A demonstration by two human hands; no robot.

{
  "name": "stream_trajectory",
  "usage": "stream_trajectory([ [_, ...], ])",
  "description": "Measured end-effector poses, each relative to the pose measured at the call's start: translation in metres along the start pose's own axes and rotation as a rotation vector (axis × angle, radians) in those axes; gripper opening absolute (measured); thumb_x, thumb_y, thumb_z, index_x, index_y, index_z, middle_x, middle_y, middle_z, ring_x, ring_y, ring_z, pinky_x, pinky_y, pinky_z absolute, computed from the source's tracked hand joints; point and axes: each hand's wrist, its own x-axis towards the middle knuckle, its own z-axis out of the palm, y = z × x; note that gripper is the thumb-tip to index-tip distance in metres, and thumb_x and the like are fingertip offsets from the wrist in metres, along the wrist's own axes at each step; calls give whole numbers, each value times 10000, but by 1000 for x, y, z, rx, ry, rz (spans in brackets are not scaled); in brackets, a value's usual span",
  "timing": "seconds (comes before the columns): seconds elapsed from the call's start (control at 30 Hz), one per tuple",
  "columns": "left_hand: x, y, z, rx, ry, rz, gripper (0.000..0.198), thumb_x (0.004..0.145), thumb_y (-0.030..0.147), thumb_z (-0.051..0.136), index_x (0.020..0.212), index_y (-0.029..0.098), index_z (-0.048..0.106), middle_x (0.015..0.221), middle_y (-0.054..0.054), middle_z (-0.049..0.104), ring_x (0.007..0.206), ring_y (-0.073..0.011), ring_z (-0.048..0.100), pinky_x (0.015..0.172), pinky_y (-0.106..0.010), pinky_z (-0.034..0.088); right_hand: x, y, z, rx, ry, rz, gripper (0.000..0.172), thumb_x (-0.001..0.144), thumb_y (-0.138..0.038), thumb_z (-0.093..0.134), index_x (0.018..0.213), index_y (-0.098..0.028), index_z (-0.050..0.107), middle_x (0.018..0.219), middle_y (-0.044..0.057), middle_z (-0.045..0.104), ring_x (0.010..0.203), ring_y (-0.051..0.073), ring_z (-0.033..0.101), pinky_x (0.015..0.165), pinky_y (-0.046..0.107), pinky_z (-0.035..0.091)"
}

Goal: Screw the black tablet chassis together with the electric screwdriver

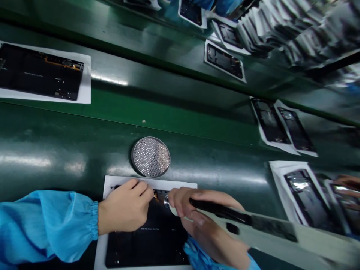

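In the head view, a black tablet-like device point(146, 245) lies on a white sheet point(171, 183) at the bottom middle. My left hand point(126, 206) rests over its upper left part, fingers curled together; whatever they hold is hidden. Wrapped in my right hand point(199, 210) is a pale electric screwdriver point(270, 236) with a black lever. Its metal nose points left at the device's upper edge, close to my left fingertips. The bit's exact contact cannot be seen. Just beyond the sheet stands a round perforated dish point(150, 156) with small metallic pieces, likely screws, gathered at its right.
Another open device point(36, 73) lies on white paper at far left. Several phone-like units, such as one point(271, 122), lie along the green bench point(70, 142) to the right. Stacked white sleeves point(281, 30) fill the back right. Another person's hand point(348, 182) shows at the right edge.
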Motion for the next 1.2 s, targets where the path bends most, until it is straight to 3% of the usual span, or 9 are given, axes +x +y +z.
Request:
stream_trajectory([
  [0.13,0,0,3,4,18,-1,261,941,120,482,800,95,700,970,-145,631,861,-261,565,699,-370,414,3,9,8,4,82,-31,225,857,-192,665,1055,-296,694,613,-26,563,568,163,550,602,366,528],
  [0.27,1,-2,3,-46,15,-19,217,936,125,490,856,68,683,897,-124,609,821,-247,549,679,-364,433,4,-1,8,-12,74,-16,219,880,-197,658,1070,-299,702,619,-19,562,585,156,547,622,360,524],
  [0.37,3,-5,0,-159,10,-130,203,947,190,501,949,66,661,879,-110,599,806,-235,531,681,-364,459,4,-15,5,-2,46,6,209,894,-208,654,1076,-296,710,627,-15,547,597,146,536,633,350,512],
  [0.53,5,-7,-4,-422,37,-287,175,919,289,611,899,118,647,994,-92,631,874,-212,557,773,-344,487,5,-25,9,32,21,16,218,906,-218,616,1092,-293,702,614,-20,492,595,142,512,634,346,506],
  [0.83,3,-8,-2,-529,108,-263,98,922,189,613,851,138,657,991,-55,659,892,-184,578,788,-317,466,1,-25,0,-29,-89,75,262,944,-239,575,1163,-358,653,647,-5,525,626,166,533,643,373,486],
  [1.2,4,-8,-2,-504,93,-256,104,911,194,625,835,129,654,954,-48,651,872,-179,570,774,-307,452,-1,-22,16,6,52,-36,185,923,-242,613,1089,-285,683,590,-20,498,564,143,494,580,325,454],
])
